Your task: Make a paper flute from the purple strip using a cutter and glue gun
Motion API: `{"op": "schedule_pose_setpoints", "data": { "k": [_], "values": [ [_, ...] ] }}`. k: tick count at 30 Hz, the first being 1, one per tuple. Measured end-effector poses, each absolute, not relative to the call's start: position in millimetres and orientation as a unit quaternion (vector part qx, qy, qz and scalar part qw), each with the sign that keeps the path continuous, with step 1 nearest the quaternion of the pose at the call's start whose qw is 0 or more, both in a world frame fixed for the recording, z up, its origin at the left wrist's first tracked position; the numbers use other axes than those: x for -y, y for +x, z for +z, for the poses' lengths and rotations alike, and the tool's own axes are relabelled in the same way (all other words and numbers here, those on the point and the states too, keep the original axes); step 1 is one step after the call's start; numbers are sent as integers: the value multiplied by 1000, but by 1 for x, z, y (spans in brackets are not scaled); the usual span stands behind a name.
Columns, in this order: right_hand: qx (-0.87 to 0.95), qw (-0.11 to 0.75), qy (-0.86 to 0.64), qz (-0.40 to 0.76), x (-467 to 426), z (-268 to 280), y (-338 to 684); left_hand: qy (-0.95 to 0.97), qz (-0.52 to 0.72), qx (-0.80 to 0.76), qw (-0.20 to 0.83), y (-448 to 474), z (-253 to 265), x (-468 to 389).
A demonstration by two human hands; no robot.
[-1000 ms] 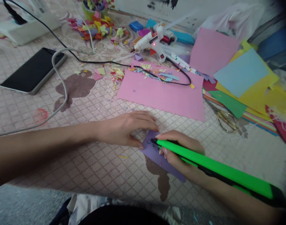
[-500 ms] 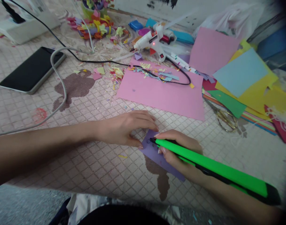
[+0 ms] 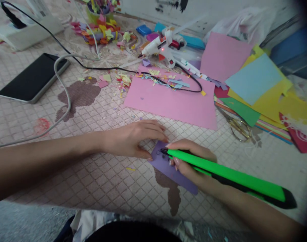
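A strip of purple paper [image 3: 180,176] lies slantwise on the patterned cloth, with small dark ring marks near its upper end. My left hand [image 3: 135,137] holds the strip down, thumb on its left edge and fingertips at its top corner. In my right hand [image 3: 191,161] is a green pen [image 3: 226,173] with a black tip and black end, pinched close to the tip. That tip is on or just over the purple paper beside the ring marks; whether it touches I cannot tell. Part of the strip is hidden under my right hand.
Beyond my hands lies a pink sheet [image 3: 168,104] with paper scraps and a black cord. A glue gun [image 3: 160,48] with a lit red light stands behind it. To the right are scissors [image 3: 240,129] and coloured paper [image 3: 254,79]; a phone [image 3: 32,79] lies left.
The pen's far end has swung up slightly, while its tip stays near the same ring marks. The whole view has shifted a little; my left hand keeps its place on the paper.
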State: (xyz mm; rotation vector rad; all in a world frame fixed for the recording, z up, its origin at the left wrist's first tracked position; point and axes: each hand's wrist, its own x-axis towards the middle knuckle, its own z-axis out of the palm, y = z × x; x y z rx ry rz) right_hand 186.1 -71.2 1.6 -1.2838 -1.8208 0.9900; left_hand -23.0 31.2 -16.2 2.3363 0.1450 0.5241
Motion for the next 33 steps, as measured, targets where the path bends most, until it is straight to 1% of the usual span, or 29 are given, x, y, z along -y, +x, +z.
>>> {"op": "schedule_pose_setpoints", "data": {
  "k": [5,14,19,26,33],
  "values": [
    [677,358,-509,392,72,4,191,911,199,-58,355,-23,-15,-31],
    [685,341,-508,395,75,8,191,906,203,-88,361,-23,-15,-27],
    [681,342,-521,384,74,13,189,912,215,-101,334,-25,-18,-25],
    [700,337,-504,378,77,9,185,923,174,-117,323,-24,-12,-23],
    [719,333,-483,373,77,4,181,925,171,-96,325,-25,-12,-27]
  ]
}}
